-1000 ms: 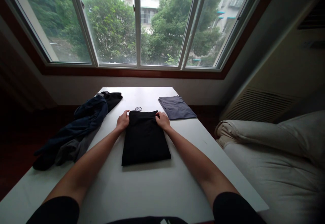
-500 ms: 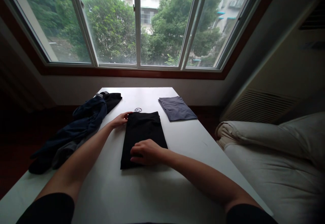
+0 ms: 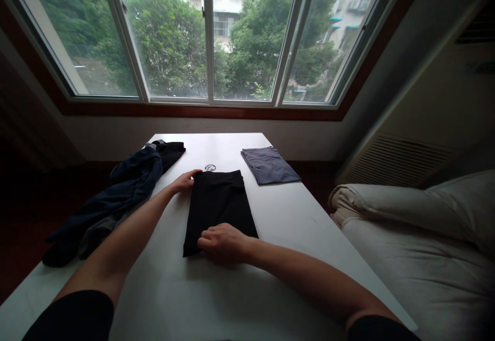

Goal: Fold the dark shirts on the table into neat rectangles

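A folded black garment (image 3: 218, 204) lies in the middle of the white table (image 3: 270, 289). My left hand (image 3: 184, 181) rests on its far left corner, fingers curled at the edge. At the garment's near edge my right hand (image 3: 221, 242) has its fingers curled over the cloth, gripping the near hem. A small dark loop (image 3: 210, 167) lies just beyond the garment.
A heap of dark blue and grey clothes (image 3: 116, 196) hangs over the table's left side. A folded grey garment (image 3: 269, 164) lies at the far right. A pale sofa (image 3: 421, 238) stands to the right, a wide window (image 3: 209, 36) ahead.
My right hand left the garment's far right corner and came down to its near edge, then slid a little closer to me. My left hand stayed at the far left corner.
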`<state>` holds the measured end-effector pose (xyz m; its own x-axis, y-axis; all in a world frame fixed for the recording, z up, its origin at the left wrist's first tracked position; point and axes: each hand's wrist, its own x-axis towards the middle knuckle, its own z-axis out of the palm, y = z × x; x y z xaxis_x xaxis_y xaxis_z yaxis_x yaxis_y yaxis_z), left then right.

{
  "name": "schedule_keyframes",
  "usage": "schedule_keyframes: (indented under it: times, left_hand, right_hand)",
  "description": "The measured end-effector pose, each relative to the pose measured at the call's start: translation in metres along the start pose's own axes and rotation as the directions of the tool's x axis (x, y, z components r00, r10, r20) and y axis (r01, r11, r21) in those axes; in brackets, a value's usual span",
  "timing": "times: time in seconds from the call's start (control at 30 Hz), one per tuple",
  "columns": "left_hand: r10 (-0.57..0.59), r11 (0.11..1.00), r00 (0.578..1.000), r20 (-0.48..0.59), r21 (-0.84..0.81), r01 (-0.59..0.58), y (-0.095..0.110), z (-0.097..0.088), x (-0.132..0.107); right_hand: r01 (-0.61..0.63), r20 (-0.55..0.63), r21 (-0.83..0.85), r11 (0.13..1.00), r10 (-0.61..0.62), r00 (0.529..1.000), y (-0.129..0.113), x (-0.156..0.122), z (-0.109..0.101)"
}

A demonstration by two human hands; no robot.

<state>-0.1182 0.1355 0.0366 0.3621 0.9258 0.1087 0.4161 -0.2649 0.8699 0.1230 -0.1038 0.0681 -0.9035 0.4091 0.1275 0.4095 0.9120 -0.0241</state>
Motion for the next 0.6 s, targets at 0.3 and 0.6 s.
schedule_keyframes:
  times: [0.3, 0.6]
  left_hand:
    - [-0.097, 0.995, 0.981, 0.167, 0.031, 0.093, 0.015, -0.02, -0.005]
    - [0.074, 0.926, 0.997, 0.033, 0.368, -0.081, 0.001, -0.007, 0.001]
  right_hand:
    - [0.038, -0.063, 0.015, 0.999, -0.037, 0.997, 0.003, -0.003, 0.005]
    - [0.072, -0.01, 0.044, 0.996, -0.071, 0.997, 0.003, -0.002, 0.001]
